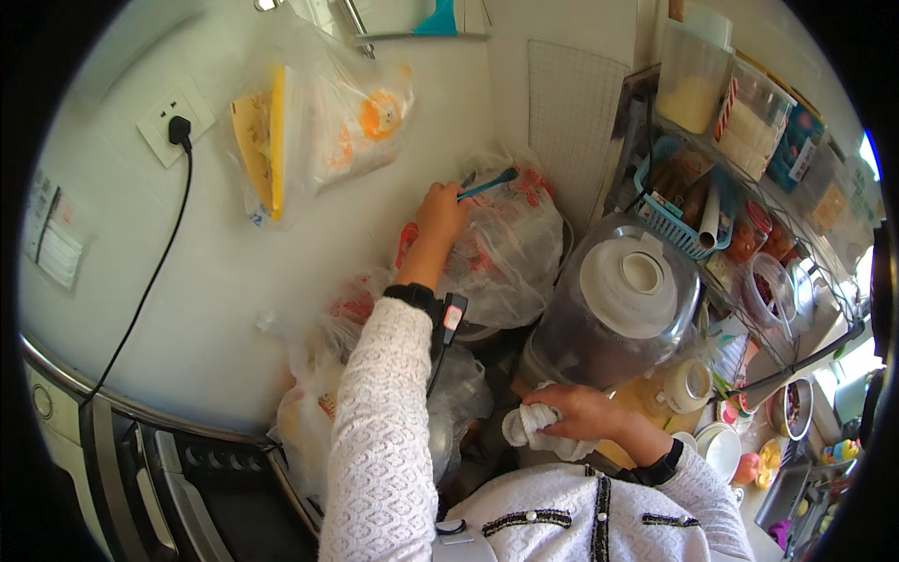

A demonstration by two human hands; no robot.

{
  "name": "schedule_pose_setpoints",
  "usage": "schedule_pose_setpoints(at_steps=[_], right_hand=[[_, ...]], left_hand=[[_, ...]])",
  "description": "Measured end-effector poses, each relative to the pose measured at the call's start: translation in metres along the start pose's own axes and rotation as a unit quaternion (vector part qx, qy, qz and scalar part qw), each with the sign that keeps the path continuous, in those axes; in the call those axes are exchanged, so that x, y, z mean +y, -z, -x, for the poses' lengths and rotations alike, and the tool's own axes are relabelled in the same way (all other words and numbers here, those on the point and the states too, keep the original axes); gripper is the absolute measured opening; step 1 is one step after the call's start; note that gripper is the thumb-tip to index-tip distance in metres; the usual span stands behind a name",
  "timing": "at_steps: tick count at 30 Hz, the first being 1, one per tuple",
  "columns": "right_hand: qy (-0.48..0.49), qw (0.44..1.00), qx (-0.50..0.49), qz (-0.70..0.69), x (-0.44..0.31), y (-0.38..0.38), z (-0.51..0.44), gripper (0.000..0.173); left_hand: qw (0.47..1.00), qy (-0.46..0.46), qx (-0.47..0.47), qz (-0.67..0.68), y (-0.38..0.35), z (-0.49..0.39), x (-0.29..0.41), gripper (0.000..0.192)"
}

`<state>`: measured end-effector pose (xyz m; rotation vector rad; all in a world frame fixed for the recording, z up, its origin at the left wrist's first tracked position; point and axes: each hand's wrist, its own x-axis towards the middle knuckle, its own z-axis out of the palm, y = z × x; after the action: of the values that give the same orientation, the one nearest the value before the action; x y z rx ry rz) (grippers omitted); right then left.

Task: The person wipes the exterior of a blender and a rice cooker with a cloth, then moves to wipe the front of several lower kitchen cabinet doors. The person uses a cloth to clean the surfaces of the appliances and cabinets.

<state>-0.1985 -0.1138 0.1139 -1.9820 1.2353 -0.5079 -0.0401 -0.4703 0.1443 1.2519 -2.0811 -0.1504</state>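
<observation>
My left hand reaches out toward the wall corner and grips a slim teal-handled brush, its dark head pointing right. Below that hand sits a bulging clear plastic bag with red print. Whether the brush touches the bag, I cannot tell. Close to my body, my right hand is closed around a bunched white cloth. Between the hands and to the right stands a large clear container with a pale round lid.
A plastic bag hangs on the wall beside a plugged-in socket. At right, a wire rack carries boxes and a blue basket. A glass jar and white bowls stand below. A black oven-like appliance is lower left.
</observation>
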Motion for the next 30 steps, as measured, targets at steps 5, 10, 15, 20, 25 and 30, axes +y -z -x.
schedule_pose_setpoints(at_steps=[5,10,15,20,25,30], right_hand=[[0.065,0.998,-0.009,-0.015,-0.010,0.005,-0.014,0.050],[0.112,0.993,-0.027,-0.006,-0.016,0.005,-0.027,0.051],[0.134,0.990,-0.040,-0.003,-0.020,0.007,-0.036,0.052],[0.147,0.988,-0.038,-0.016,-0.023,0.008,-0.039,0.052],[0.141,0.990,-0.021,-0.005,-0.022,0.011,-0.037,0.051],[0.108,0.994,-0.012,0.002,-0.020,0.012,-0.034,0.052]], left_hand=[[0.986,-0.048,0.049,0.155,0.056,0.009,0.028,0.025],[0.933,-0.056,0.076,0.346,0.126,0.009,0.080,0.024],[0.864,-0.058,0.087,0.492,0.193,-0.018,0.121,0.019],[0.870,0.006,0.109,0.481,0.242,-0.069,0.139,0.014],[0.882,0.047,0.143,0.446,0.249,-0.119,0.147,0.020],[0.900,0.057,0.139,0.410,0.242,-0.171,0.146,0.019]])
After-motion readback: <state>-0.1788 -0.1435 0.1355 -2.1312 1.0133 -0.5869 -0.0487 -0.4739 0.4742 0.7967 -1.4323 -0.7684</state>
